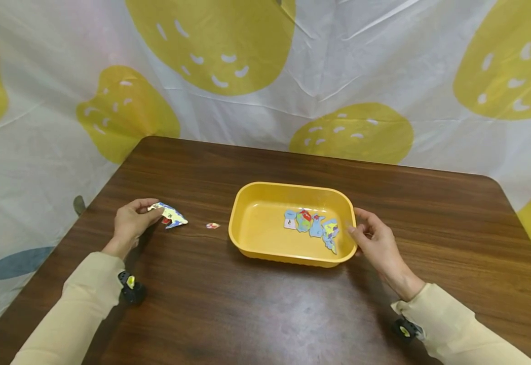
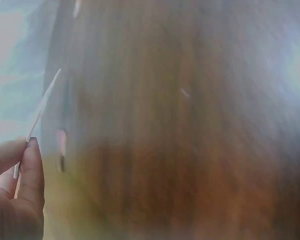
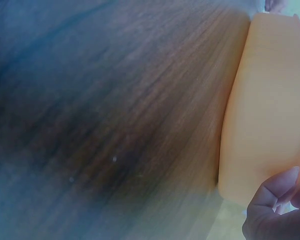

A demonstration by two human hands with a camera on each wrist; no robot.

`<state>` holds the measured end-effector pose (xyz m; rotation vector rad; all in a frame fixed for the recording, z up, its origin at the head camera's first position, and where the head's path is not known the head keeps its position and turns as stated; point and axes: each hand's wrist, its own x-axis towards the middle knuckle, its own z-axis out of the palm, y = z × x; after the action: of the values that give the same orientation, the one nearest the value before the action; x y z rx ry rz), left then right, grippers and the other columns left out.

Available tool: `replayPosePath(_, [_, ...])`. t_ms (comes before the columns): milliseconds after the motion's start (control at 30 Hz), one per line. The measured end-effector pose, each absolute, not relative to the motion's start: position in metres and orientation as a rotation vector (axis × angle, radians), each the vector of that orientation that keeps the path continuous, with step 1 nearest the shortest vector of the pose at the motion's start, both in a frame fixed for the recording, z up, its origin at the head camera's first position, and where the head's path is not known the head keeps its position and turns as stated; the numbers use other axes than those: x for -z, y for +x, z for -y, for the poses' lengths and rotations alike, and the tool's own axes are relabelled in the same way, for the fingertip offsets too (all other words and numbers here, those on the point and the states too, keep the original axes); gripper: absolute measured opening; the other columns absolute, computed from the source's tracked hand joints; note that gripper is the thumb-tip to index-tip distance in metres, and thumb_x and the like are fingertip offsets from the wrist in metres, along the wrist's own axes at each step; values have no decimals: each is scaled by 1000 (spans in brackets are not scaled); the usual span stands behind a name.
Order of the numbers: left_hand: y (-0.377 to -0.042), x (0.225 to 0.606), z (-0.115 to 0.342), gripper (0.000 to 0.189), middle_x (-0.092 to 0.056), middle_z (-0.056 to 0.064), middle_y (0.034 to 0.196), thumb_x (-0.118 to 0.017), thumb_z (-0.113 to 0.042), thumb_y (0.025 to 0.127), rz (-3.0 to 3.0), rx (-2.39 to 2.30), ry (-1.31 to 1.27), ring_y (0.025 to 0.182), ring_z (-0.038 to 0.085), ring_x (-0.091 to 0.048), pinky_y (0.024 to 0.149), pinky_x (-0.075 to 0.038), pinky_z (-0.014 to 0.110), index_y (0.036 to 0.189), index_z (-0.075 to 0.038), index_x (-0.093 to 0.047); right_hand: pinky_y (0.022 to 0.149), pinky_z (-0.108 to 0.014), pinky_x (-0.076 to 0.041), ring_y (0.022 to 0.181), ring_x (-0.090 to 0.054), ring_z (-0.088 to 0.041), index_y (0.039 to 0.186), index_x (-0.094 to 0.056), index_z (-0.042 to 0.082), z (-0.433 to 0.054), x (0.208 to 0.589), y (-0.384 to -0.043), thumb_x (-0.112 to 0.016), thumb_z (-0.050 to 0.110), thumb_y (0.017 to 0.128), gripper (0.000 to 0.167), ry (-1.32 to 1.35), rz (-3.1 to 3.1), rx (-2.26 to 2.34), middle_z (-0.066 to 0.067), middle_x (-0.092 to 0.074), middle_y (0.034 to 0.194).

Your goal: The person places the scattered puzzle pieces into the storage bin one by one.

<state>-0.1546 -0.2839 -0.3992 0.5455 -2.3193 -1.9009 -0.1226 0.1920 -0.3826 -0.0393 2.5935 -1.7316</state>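
Observation:
My left hand [image 1: 130, 223] pinches a flat printed cutout [image 1: 172, 215], yellow and blue, between thumb and fingers above the left side of the table. In the left wrist view that cutout [image 2: 44, 105] appears edge-on as a thin pale strip. Just beneath it shows a small dark red piece [image 1: 166, 221]. At the right end of a yellow plastic tub [image 1: 265, 255], my right hand [image 1: 379, 243] grips the rim, thumb on the rim and fingers outside. Several colourful cutouts, among them a light blue one [image 1: 316, 227], lie in the tub's right half.
A small red and yellow cutout [image 1: 213, 225] lies on the brown wooden table [image 1: 192, 304] between my left hand and the tub. Behind the table hangs a white curtain [image 1: 338, 61] with yellow fruit-like prints.

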Motion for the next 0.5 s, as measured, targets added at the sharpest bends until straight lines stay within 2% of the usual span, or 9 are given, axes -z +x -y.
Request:
replayPosePath(233, [-162, 387, 275, 21, -59, -8, 71, -64, 3, 85, 2123, 2243, 498, 61, 0, -62, 64, -53, 14, 101, -6, -54, 51, -24, -48, 62, -48, -6, 137, -39, -4, -192, 384, -122, -53, 6, 95, 46, -46, -2589, 1734, -4, -45, 79])
replayPosePath(367, [-166, 376, 263, 18, -60, -5, 73, -64, 4, 85, 2025, 2412, 473, 59, 2, -63, 61, -53, 13, 96, -7, -54, 51, -24, -49, 62, -48, -6, 137, -39, -3, -192, 384, -122, -53, 6, 95, 46, -44, -2592, 1731, -4, -45, 79])
replayPosePath(500, [-171, 365, 247, 17, -62, -4, 76, -66, 1, 84, 2021, 2487, 411, 64, 3, -64, 63, -53, 14, 95, -8, -57, 51, -24, -48, 62, -48, -6, 137, -39, -3, -192, 384, -123, -53, 5, 94, 46, -39, -2590, 1737, -4, -45, 79])
